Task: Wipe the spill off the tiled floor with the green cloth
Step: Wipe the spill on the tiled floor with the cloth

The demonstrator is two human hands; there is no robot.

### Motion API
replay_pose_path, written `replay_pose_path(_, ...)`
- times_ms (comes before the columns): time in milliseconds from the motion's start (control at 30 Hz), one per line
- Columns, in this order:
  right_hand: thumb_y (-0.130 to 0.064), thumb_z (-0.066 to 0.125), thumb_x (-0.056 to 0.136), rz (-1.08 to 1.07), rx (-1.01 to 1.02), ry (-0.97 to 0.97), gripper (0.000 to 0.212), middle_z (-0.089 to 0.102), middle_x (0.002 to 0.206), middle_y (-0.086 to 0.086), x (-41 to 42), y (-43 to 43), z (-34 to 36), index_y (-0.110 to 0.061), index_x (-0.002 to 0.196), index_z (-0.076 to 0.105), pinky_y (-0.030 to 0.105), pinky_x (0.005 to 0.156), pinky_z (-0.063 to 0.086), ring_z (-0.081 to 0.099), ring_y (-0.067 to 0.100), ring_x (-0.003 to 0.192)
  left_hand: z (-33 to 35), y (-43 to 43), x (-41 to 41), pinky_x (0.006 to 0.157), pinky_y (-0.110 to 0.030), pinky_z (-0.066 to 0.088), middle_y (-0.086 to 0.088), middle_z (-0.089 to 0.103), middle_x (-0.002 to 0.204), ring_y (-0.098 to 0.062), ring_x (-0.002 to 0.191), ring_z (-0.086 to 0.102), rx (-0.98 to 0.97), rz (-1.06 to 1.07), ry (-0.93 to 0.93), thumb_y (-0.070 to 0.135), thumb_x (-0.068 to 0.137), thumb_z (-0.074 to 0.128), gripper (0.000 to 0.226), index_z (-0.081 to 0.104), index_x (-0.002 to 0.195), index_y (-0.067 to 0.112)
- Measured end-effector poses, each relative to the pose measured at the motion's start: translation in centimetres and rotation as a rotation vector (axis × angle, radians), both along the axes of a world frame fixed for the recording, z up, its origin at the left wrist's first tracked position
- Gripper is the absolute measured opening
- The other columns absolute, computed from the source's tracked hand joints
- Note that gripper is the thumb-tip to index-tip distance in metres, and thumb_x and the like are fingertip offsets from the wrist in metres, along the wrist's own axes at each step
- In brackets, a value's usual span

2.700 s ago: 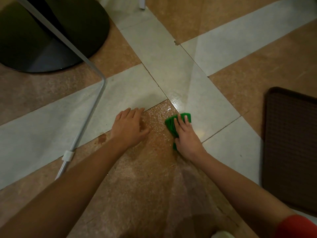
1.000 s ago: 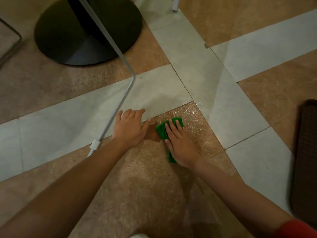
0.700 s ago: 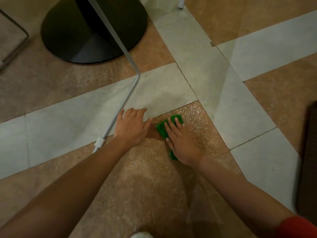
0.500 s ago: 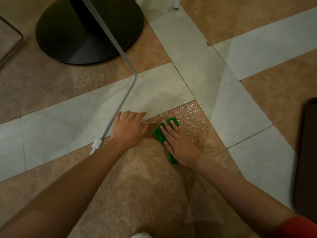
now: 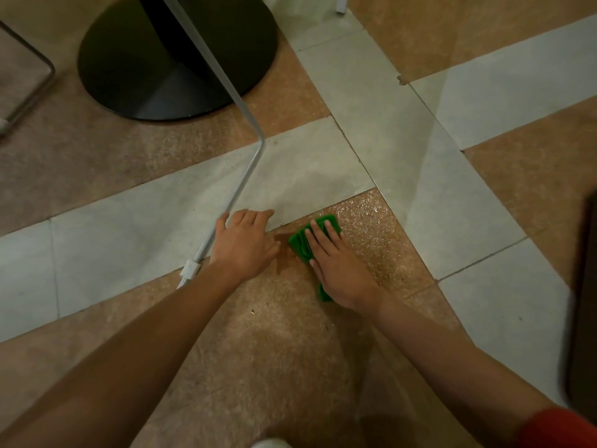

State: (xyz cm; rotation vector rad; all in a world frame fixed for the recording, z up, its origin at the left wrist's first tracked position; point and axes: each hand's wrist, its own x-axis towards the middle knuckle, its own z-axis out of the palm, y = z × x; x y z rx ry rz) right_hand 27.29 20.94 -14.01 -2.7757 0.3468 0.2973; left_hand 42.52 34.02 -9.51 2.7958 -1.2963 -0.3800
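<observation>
There's the bright green folded cloth (image 5: 298, 245) vivid against the tiled floor (image 5: 258, 350), speckled tan-brown squares crossed by pale grey bands (glinting white flecks right beside the cloth), plus a glossy black round base (image 5: 145, 76), silver-grey bent metal tube (image 5: 245, 176), red sleeve (image 5: 555, 428).

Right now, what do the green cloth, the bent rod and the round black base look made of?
The green cloth: soft folded fabric, matte, possibly microfibre; layered folds show beside the right hand.
The bent rod: thin metal tube by the look, pale satin grey; clean smooth bend.
The round black base: probably painted metal, semi-gloss; soft sheen, plastic possible.
</observation>
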Motion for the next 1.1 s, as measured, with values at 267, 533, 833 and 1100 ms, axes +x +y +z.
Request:
replay_pose_path(267,-0.035,0.020,0.101,0.165,0.000,-0.029,0.053,-0.013,0.152,-0.006,-1.6,0.2,-0.4,-0.022,0.147,-0.002,0.033,0.112,-0.014,-0.019,0.019,0.139,-0.3,0.0,0.1,0.112,-0.047,0.014,-0.002,0.046,0.139,-0.021,0.133,0.033,-0.006,0.011,0.018,0.043,0.090,0.045,0.054,0.032,0.140,0.028)
replay_pose_path(533,-0.033,0.021,0.102,0.054,0.008,0.010,0.055,-0.012,0.156,0.001,2.7,-1.5,0.0,-0.017,0.148,-0.004,0.036,0.111,-0.014,-0.023,0.020,0.136,-0.4,0.2,0.6,0.111,-0.041,0.016,-0.003,0.044,0.141,-0.022,0.133,0.032,-0.019,0.042,0.030,0.041,0.090,0.046,0.057,0.030,0.142,0.025)
replay_pose_path(833,-0.032,0.024,0.102,0.119,0.024,0.003,0.055,-0.005,0.158,0.003,4.6,-1.5,0.3,-0.015,0.149,0.001,0.034,0.113,-0.011,-0.014,0.024,0.144,-0.4,0.1,0.6,0.107,-0.041,0.021,-0.003,0.047,0.138,-0.023,0.131,0.035,-0.065,0.048,0.036,0.041,0.090,0.044,0.053,0.033,0.141,0.027)
replay_pose_path(1100,-0.033,0.025,0.101,0.325,-0.002,-0.022,0.054,0.001,0.158,0.001,4.0,-1.2,0.0,-0.018,0.149,0.005,0.033,0.114,-0.007,-0.012,0.020,0.143,-0.3,0.2,0.8,0.106,-0.040,0.021,-0.003,0.048,0.137,-0.021,0.130,0.036,-0.070,0.073,0.035,0.041,0.092,0.042,0.051,0.033,0.140,0.026)
